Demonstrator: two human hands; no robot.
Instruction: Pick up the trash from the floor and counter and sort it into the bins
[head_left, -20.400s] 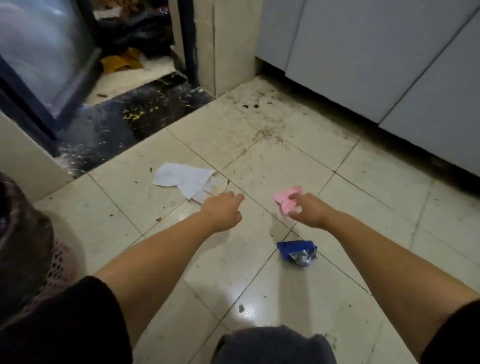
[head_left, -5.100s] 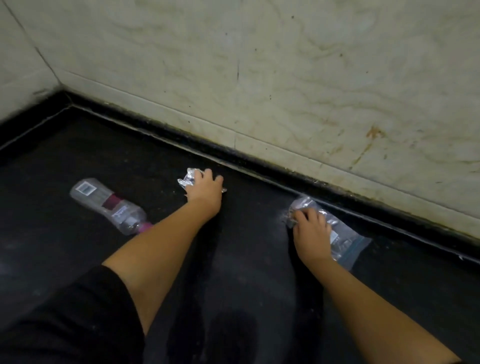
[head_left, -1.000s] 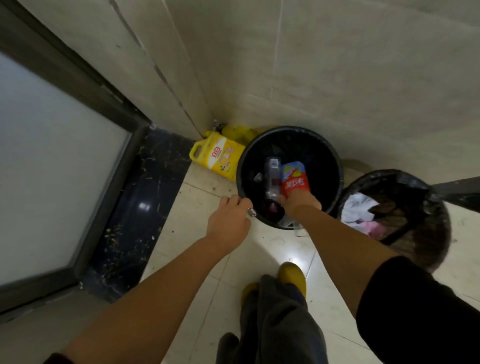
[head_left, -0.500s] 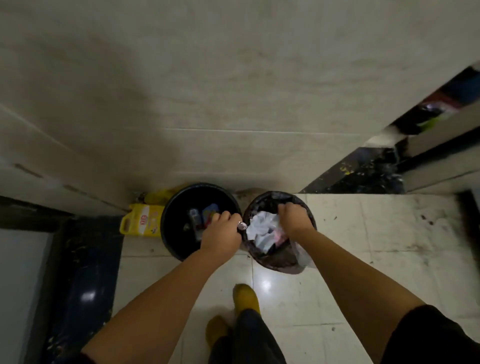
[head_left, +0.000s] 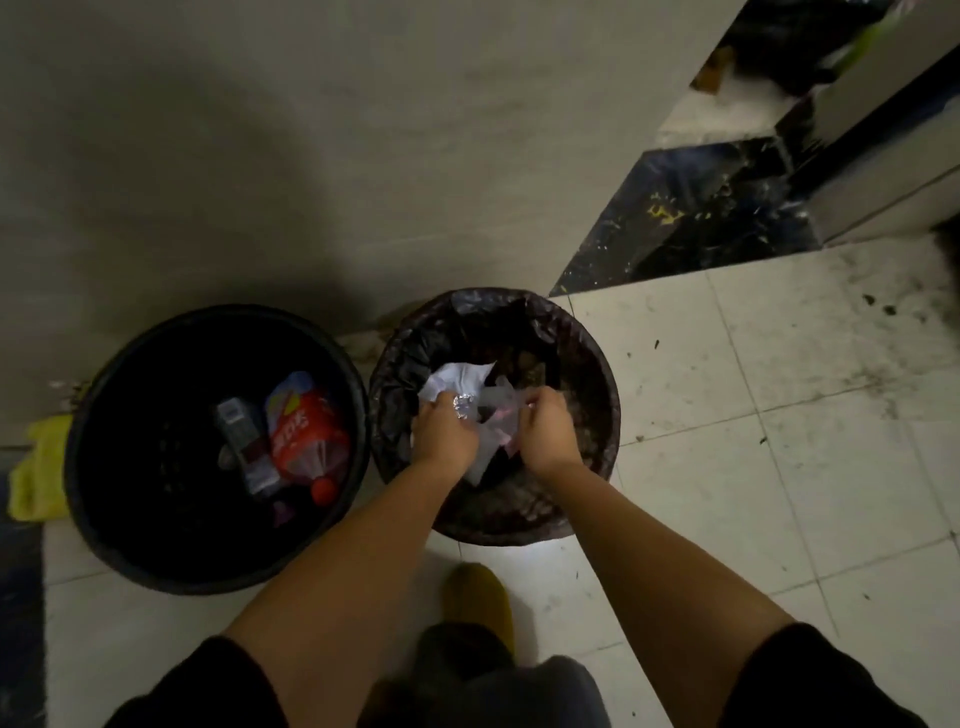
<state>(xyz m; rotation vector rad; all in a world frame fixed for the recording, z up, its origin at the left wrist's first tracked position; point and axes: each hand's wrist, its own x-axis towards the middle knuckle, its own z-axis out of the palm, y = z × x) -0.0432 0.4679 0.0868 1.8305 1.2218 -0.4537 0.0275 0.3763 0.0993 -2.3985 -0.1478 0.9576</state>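
Both hands moved over the right bin (head_left: 597, 364); our left hand (head_left: 444, 434) pinches foil (head_left: 463, 405), right hand (head_left: 545, 431) pinches a clear bag (head_left: 501, 410). Next we let go.

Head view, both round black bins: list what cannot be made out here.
- Yellow plastic jug: mostly hidden behind the left black bin; label unseen.
- Right lined bin: its lower contents are covered by both hands and white crumpled paper.
- Right hand: the clear wrapper is blurred; its grip cannot be judged.
- Left hand: holds a small foil ball, details too small.
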